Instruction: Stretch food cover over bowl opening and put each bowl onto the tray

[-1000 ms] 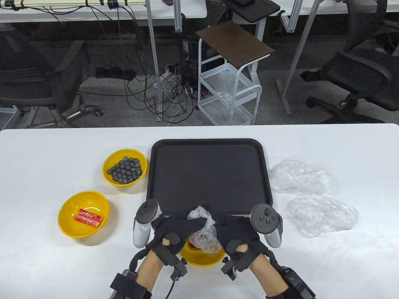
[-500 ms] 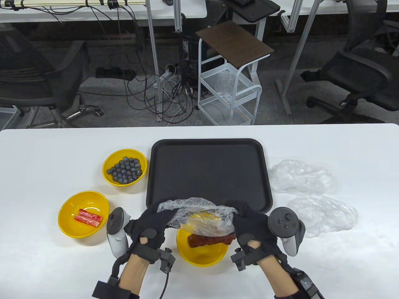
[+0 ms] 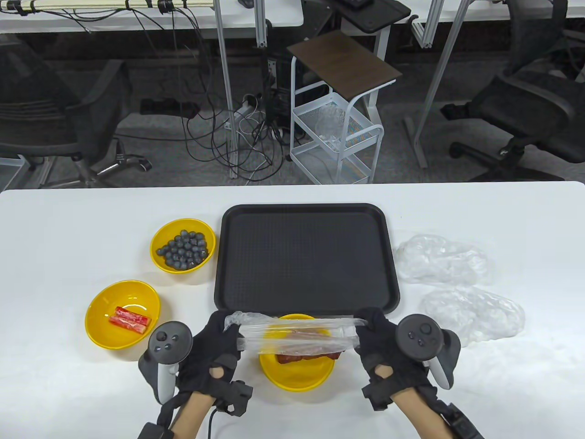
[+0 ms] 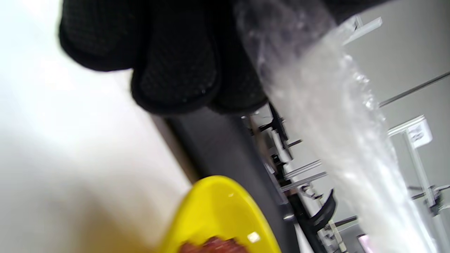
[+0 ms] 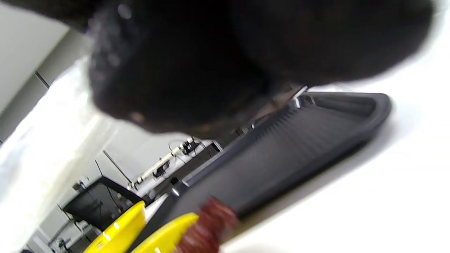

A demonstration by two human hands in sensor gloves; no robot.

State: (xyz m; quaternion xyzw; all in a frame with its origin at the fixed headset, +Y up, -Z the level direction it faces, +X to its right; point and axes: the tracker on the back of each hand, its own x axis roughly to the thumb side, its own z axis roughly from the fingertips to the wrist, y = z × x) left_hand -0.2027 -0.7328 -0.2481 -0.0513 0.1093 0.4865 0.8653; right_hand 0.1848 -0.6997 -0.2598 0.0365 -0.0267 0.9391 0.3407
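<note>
Stretched wider now, clear food cover spans bowl

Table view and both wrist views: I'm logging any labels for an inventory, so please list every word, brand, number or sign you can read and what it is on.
No readable text in any view.
Trackers on the left hand and right hand: only unmarked buttons show, no readable lettering.
Tray, yellow bowls and food cover: no print visible.
Wrist views: too blurred to read anything.
</note>
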